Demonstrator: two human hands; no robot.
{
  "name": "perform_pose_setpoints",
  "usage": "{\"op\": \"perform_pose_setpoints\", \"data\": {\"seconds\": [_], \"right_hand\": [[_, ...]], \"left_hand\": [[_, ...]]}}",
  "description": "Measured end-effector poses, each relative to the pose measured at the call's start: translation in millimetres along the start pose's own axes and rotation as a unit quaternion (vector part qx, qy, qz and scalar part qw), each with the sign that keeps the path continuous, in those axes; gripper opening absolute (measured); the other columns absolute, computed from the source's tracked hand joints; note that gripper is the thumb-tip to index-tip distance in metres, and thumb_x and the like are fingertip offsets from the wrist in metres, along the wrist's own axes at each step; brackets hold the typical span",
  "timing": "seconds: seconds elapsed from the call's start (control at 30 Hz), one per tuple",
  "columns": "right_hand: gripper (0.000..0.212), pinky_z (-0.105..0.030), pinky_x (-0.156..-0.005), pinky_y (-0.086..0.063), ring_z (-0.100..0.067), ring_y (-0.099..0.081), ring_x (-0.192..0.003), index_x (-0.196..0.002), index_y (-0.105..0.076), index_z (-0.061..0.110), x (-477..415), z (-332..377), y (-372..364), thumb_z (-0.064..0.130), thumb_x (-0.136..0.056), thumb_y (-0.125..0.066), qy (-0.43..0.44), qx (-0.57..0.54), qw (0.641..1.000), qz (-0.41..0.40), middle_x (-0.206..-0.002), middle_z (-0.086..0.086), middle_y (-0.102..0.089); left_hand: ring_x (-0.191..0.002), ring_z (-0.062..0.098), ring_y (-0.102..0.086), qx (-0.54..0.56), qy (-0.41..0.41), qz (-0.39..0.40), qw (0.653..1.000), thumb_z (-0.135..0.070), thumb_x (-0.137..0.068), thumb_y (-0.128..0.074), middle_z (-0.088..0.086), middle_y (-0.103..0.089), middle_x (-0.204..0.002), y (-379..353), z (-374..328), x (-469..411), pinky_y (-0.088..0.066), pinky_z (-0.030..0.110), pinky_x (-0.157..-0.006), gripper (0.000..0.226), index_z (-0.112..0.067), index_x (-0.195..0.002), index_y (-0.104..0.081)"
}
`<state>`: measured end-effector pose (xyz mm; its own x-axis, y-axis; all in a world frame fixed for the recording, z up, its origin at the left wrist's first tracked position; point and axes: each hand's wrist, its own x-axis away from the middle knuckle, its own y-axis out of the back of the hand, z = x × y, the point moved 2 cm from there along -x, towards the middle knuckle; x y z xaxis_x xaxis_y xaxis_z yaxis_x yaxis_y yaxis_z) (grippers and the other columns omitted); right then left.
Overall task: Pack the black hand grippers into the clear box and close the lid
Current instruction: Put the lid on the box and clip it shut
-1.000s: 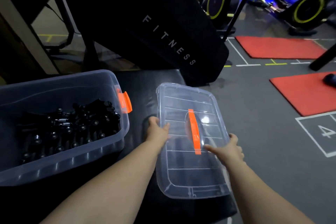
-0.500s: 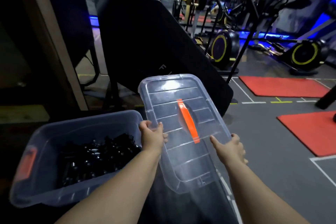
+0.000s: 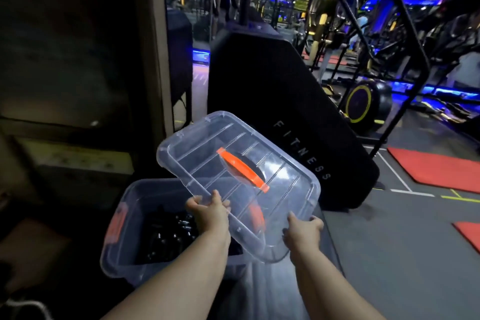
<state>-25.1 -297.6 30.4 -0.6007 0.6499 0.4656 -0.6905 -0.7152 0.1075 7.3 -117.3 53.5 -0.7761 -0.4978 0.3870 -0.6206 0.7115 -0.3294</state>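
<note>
Holding clear ribbed plastic lid [image 3: 207, 153] with orange handle [image 3: 242, 173] tilted, clear plastic box [image 3: 114, 249] at its 8 o'clock.
Fingers of left hand [image 3: 210, 212] and right hand [image 3: 302, 232] curl round lid's near edge; black hand grippers [image 3: 171, 231] lie inside box. Closing step, seemingly; next: level lid over rim, press.

Clear lid [image 3: 233, 163] (orange handle) tilts above open box [image 3: 122, 247] holding black grippers [image 3: 171, 236].
</note>
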Motion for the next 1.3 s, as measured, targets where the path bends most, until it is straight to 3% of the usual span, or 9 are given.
{"op": "perform_pose_setpoints", "data": {"seconds": [0.17, 0.27, 0.37, 0.53, 0.73, 0.87, 0.93, 1.13, 1.3], "right_hand": [[0.050, -0.046, -0.071, -0.050, -0.033, -0.065, -0.071, -0.116, -0.043, 0.015, 0.4, 2.8, -20.6, 0.029, -0.074, -0.067, 0.088, 0.041, 0.995, 0.005, -0.075, -0.004, -0.060], [0.038, -0.041, -0.068, -0.050, -0.027, -0.063, -0.060, -0.112, -0.044, 0.022, 3.5, 4.0, -29.3, 0.019, -0.082, -0.067, 0.111, 0.049, 0.992, 0.023, -0.079, -0.002, -0.060], [0.038, -0.041, -0.071, -0.053, -0.026, -0.064, -0.059, -0.113, -0.046, 0.024, 5.9, 1.5, -36.5, 0.015, -0.083, -0.067, 0.125, 0.066, 0.988, 0.055, -0.085, 0.000, -0.060], [0.047, -0.041, -0.068, -0.051, -0.025, -0.061, -0.058, -0.124, -0.050, 0.018, -1.3, -9.6, -48.4, 0.015, -0.081, -0.070, 0.111, 0.090, 0.983, 0.113, -0.093, -0.011, -0.067], [0.048, -0.030, -0.052, -0.043, -0.023, -0.053, -0.052, -0.129, -0.049, 0.011, -10.0, -12.4, -62.2, 0.010, -0.086, -0.068, 0.106, 0.115, 0.976, 0.151, -0.081, -0.011, -0.062], [0.049, -0.032, -0.056, -0.048, -0.022, -0.056, -0.053, -0.130, -0.052, 0.013, -22.0, -14.4, -68.2, 0.009, -0.085, -0.069, 0.110, 0.152, 0.970, 0.158, -0.083, -0.010, -0.063], [0.052, -0.032, -0.061, -0.051, -0.021, -0.057, -0.055, -0.133, -0.052, 0.013, -29.0, -17.1, -71.8, 0.011, -0.084, -0.070, 0.119, 0.176, 0.965, 0.156, -0.091, -0.011, -0.064], [0.057, -0.032, -0.090, -0.041, -0.031, -0.056, -0.117, -0.142, -0.045, 0.018, -39.3, -19.1, -84.5, 0.031, -0.089, -0.063, 0.187, 0.372, 0.900, 0.127, -0.134, -0.013, -0.056], [0.060, -0.041, -0.105, -0.031, -0.032, -0.035, -0.131, -0.146, -0.032, 0.036, -45.8, -26.7, -89.8, 0.054, -0.091, -0.046, 0.167, 0.551, 0.814, 0.078, -0.143, -0.008, -0.045]], "left_hand": [[-0.066, 0.020, -0.066, 0.013, 0.057, 0.041, 0.997, -0.008, -0.089, -0.062, 0.014, -0.055, -0.106, 27.2, -12.0, -19.1, -0.053, 0.028, -0.057, 0.034, -0.015, -0.106, -0.033], [-0.071, 0.019, -0.063, 0.030, 0.071, 0.054, 0.996, -0.003, -0.084, -0.066, 0.015, -0.060, -0.096, 51.1, -21.2, -34.2, -0.052, 0.032, -0.071, 0.048, -0.017, -0.116, -0.033], [-0.074, 0.022, -0.063, 0.019, 0.058, -0.011, 0.998, -0.011, -0.076, -0.077, 0.018, -0.064, -0.096, 88.2, -35.6, -64.1, -0.051, 0.031, -0.069, 0.055, -0.007, -0.119, -0.042], [-0.104, 0.034, -0.061, -0.083, 0.055, -0.205, 0.974, -0.030, -0.070, -0.081, 0.016, -0.055, -0.125, 155.5, -56.4, -95.2, -0.050, 0.044, -0.092, 0.081, -0.005, -0.133, -0.037], [-0.087, 0.038, -0.064, -0.356, 0.042, -0.183, 0.915, -0.050, -0.084, -0.060, 0.019, -0.067, -0.100, 203.8, -59.0, -108.7, -0.054, 0.042, -0.079, 0.051, -0.004, -0.106, -0.063], [-0.078, 0.035, -0.059, -0.354, 0.084, -0.179, 0.914, -0.050, -0.083, -0.062, 0.023, -0.062, -0.104, 211.9, -45.3, -114.4, -0.053, 0.038, -0.068, 0.061, 0.003, -0.112, -0.057], [-0.088, 0.039, -0.061, -0.356, 0.090, -0.169, 0.915, -0.045, -0.084, -0.062, 0.026, -0.060, -0.112, 213.3, -38.4, -117.5, -0.050, 0.039, -0.069, 0.063, 0.008, -0.116, -0.052], [-0.084, 0.033, -0.055, -0.411, 0.049, -0.100, 0.905, -0.037, -0.095, -0.045, 0.021, -0.058, -0.101, 214.8, -24.7, -130.9, -0.042, 0.035, -0.071, 0.044, 0.001, -0.117, -0.049], [-0.089, 0.036, -0.056, -0.502, 0.018, -0.087, 0.860, -0.035, -0.098, -0.035, 0.024, -0.058, -0.108, 213.0, -20.0, -140.8, -0.042, 0.037, -0.073, 0.041, -0.002, -0.119, -0.047]]}}
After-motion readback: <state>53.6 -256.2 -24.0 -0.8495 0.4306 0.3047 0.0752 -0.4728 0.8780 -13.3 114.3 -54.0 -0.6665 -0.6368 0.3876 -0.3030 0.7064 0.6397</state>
